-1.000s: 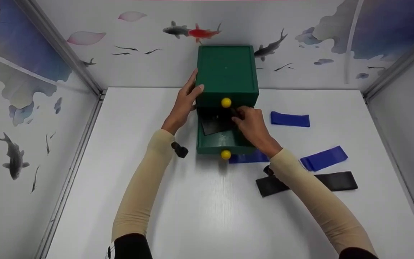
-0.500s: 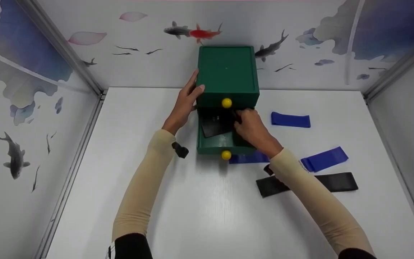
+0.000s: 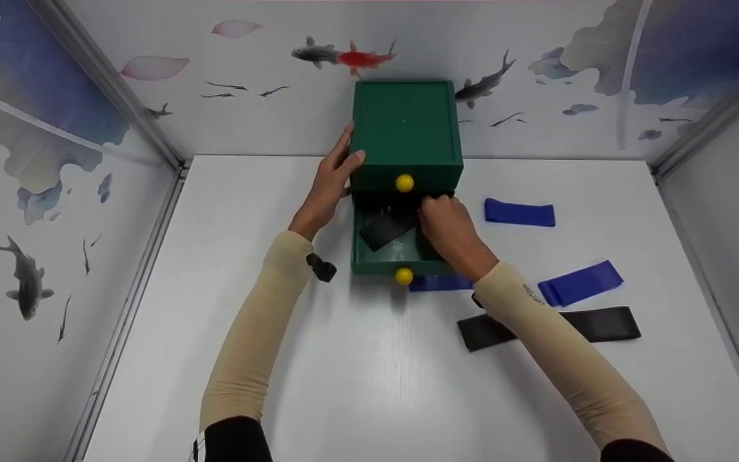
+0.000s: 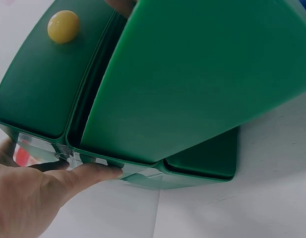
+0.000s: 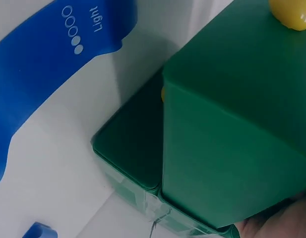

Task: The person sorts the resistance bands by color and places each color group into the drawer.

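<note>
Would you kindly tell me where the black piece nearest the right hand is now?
In the head view, the black piece lies in the pulled-out green drawer, toward its left side, just left of the right hand and below the upper yellow knob.

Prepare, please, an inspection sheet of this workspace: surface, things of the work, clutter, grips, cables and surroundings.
Surface: white table, glossy, reflecting light.
Job's things: green cabinet with its middle drawer pulled out; a black strip lies askew inside.
Clutter: three blue bands and one black band on the table; one blue band is partly hidden by the drawer.
Left grip: bare hand against the cabinet's left side.
Right grip: bare hand in the drawer's right part; whether it holds anything is hidden.
Cables: nothing seen.
Surroundings: pale walls with painted fish; metal rails at the corners.
</note>
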The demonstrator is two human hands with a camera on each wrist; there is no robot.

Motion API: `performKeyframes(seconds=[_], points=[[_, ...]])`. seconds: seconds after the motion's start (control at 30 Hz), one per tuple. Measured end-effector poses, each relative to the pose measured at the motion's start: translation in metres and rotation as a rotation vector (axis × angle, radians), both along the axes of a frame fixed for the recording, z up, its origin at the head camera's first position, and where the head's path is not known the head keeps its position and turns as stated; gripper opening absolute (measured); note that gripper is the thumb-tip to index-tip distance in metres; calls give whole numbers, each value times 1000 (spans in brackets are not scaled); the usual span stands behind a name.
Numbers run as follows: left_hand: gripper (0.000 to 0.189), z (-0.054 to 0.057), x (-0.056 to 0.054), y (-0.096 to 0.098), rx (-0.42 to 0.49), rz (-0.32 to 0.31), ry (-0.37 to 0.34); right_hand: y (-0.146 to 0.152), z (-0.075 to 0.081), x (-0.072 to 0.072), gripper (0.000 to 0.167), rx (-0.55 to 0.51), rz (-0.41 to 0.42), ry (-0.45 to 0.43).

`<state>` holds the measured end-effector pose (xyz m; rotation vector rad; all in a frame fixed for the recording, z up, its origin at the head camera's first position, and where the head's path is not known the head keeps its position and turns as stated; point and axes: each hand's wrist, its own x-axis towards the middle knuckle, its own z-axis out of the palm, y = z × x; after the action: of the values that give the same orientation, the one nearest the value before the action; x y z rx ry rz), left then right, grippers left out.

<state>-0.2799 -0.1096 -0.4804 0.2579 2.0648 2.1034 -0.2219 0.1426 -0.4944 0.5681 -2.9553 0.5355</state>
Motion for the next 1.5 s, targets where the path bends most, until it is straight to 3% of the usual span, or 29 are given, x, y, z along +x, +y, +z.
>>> performKeyframes(seconds=[0.13,0.23,0.4,0.6,0.8,0.97,1.2,1.5], points=[[71,-1,1,0,8,2,6,-1,5,6,22,139,22,112],[71,-1,1,0,9,1,9,1,13,16,18,168,43,188],[71,0,0,0,10,2,12,17,24,29,22,-3,25,203],[71,-1,-1,0,8,-1,1,55,21,38,21,-231,-42,178],[70,-1,-1,0,11,-4,-7,99,8,45,15,-365,-98,200],[71,-1,0,0,13,-1,-2,131,-12,56,14,-397,-152,190],[71,-2,-2,1,2,8,-4,162,-41,81,16,-435,-198,172],[70,-1,-1,-1,-4,1,-4,188,-66,118,18,-429,-289,131]])
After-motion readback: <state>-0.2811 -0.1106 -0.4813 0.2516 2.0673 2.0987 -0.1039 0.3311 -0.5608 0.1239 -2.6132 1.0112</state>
